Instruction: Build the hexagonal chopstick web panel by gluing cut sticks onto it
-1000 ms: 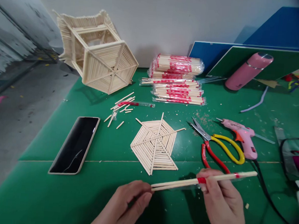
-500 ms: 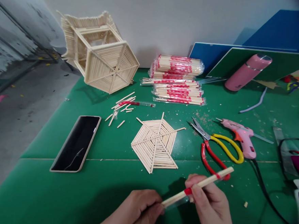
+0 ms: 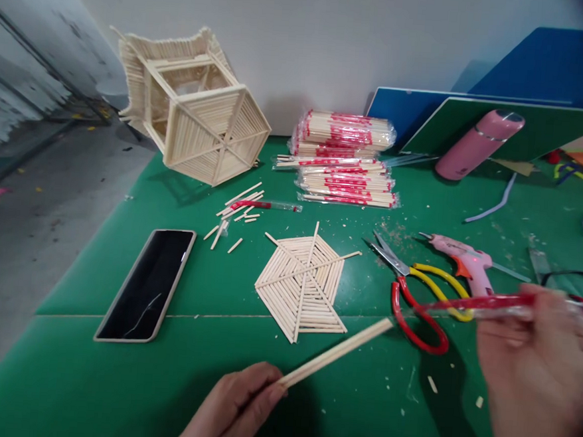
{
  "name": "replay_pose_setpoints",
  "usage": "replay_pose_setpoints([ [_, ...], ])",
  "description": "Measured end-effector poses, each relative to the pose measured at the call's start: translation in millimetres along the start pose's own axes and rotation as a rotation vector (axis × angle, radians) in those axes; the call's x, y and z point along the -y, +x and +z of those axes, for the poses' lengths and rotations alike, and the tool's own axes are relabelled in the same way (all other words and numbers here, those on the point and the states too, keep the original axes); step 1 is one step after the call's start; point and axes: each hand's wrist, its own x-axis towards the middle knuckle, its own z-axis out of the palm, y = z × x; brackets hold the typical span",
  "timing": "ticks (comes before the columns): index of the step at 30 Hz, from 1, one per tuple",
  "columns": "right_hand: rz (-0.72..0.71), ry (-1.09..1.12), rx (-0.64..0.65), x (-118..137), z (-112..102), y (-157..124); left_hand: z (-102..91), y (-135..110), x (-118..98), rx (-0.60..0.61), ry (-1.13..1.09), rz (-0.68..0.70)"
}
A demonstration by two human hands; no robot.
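Wrapper (image 3: pixel 500 305) and right hand (image 3: pixel 535 369), pinched on it, have moved right, off the chopsticks (image 3: pixel 337 352), whose near end the left hand (image 3: pixel 239 401) clamps, near of the panel (image 3: pixel 299 282), so unwrapping seems done, the next move calling for that wrapper's release.

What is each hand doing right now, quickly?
Left hand: closed, holding the chopsticks by one end.
Right hand: closed, holding the wrapper.
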Motion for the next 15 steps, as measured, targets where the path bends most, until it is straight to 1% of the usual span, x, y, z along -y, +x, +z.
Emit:
replay_pose_setpoints([
  [1,-0.058,0.048,-0.046,4,2,7,-1.8,-2,3,-0.038,-0.017,-0.010],
  [3,-0.151,0.125,-0.088,10,9,16,-4.1,-4,7,-0.154,-0.072,-0.032],
  [5,-0.182,0.159,-0.075,10,19,23,-5.3,-6,10,-0.287,-0.160,-0.063],
  [6,-0.189,0.162,-0.063,8,23,27,-5.7,-6,10,-0.340,-0.210,-0.085],
  [7,-0.201,0.141,-0.044,4,26,32,-6.1,-6,10,-0.368,-0.261,-0.107],
  [9,-0.225,-0.022,0.011,-7,30,39,-6.6,-6,8,-0.361,-0.342,-0.137],
  [11,-0.198,-0.250,0.101,-17,31,40,-6.1,-5,4,-0.313,-0.387,-0.148],
  [13,-0.227,-0.376,0.139,-20,31,26,-3.5,-2,-2,-0.266,-0.384,-0.130],
  [14,-0.298,-0.443,0.169,-20,32,13,-1.4,0,-5,-0.244,-0.365,-0.109],
  [15,-0.323,-0.446,0.255,-17,33,-2,1.1,2,-8,-0.217,-0.336,-0.075],
])
